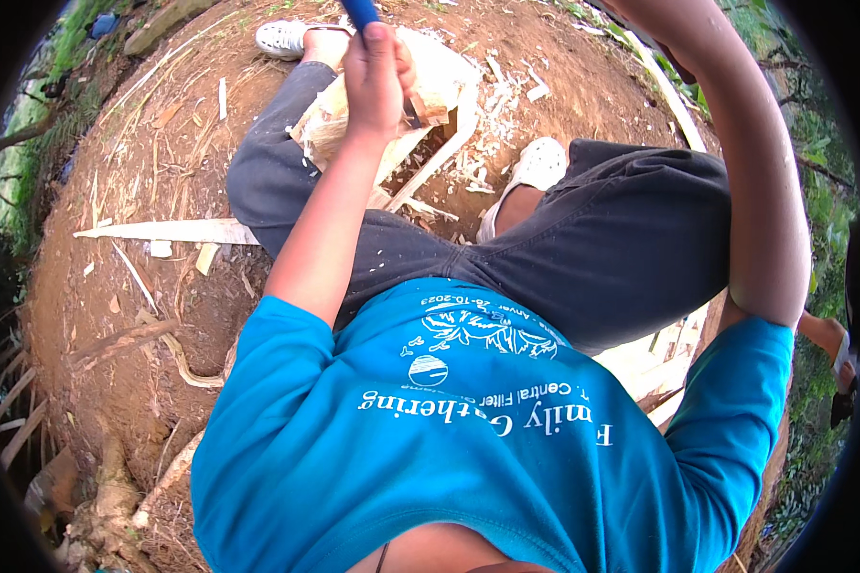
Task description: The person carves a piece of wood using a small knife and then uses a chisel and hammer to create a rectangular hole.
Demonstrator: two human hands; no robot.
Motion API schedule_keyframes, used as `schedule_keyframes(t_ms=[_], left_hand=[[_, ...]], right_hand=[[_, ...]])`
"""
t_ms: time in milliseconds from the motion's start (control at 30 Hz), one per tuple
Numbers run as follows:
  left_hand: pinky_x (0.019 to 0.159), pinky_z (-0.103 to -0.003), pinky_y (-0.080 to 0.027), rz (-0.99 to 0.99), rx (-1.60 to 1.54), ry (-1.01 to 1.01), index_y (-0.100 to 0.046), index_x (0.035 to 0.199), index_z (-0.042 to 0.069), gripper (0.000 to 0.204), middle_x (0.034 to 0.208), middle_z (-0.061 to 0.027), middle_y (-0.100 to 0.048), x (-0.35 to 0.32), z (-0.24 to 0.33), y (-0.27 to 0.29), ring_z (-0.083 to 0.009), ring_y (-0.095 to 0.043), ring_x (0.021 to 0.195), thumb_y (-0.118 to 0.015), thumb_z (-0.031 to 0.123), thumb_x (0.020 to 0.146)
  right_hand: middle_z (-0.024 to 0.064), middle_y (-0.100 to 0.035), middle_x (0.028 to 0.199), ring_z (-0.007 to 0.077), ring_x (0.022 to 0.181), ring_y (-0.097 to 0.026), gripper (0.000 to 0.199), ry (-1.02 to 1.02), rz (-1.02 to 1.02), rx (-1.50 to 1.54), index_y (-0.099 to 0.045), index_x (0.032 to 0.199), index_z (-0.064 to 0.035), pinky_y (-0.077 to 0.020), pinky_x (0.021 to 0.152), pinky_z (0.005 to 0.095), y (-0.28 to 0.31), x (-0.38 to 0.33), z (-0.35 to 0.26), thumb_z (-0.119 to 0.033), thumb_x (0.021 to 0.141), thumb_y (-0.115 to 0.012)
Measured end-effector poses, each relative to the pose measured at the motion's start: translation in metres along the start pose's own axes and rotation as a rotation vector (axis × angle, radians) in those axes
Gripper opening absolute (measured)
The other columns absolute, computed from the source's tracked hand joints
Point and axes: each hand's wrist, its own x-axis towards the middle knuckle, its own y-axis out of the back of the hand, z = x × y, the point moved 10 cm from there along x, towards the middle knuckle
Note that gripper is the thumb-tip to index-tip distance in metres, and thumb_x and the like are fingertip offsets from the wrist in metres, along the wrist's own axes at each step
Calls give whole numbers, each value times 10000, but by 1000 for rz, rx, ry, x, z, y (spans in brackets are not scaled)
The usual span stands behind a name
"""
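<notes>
My left hand point(377, 81) is closed around a chisel with a blue handle point(358, 11) that rises past the top edge. Below the fingers, its dark metal blade point(412, 114) meets a pale, partly carved block of wood point(323, 122). This block sits on the ground between my legs, and a dark hollow shows beside the blade. My right forearm point(702, 43) reaches up along the right side and out at the top; the hand itself is out of view.
Wood chips point(478, 167) litter the brown soil around the block. A long pointed wood offcut point(162, 231) lies to the left. White clogs point(542, 162) are on my feet. Roots point(115, 497) show at lower left. Another person's limb point(825, 334) appears at the right edge.
</notes>
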Motion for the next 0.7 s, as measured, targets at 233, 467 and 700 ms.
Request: schedule_keyframes(t_ms=[233,467,700], left_hand=[[474,-269,-252,54,-38,-54,-473,1002,135,518,652,43,-324,7,28,15,-66,-269,505,-462,651,1033],[466,-249,-240,11,-35,-50,-471,1018,134,490,660,38,-341,7,28,17,-58,-268,503,-475,623,1044],[464,-246,-233,0,-32,-39,-466,1013,134,485,660,43,-338,8,26,17,-51,-265,498,-492,617,1042]], right_hand=[[-71,-451,631,57,544,-385,346,-32,-80,16,-572,1369,-59,-296,533,281,-6,5,6,-235,1072,-558],[-67,-466,644,58,547,-384,356,-59,-109,-19,-556,1393,-64,-301,537,279,-12,5,7,-217,1071,-545],[-67,-468,646,60,538,-375,364,-13,-117,-17,-555,1396,-64,-307,529,277,-16,5,-1,-242,1078,-542]])
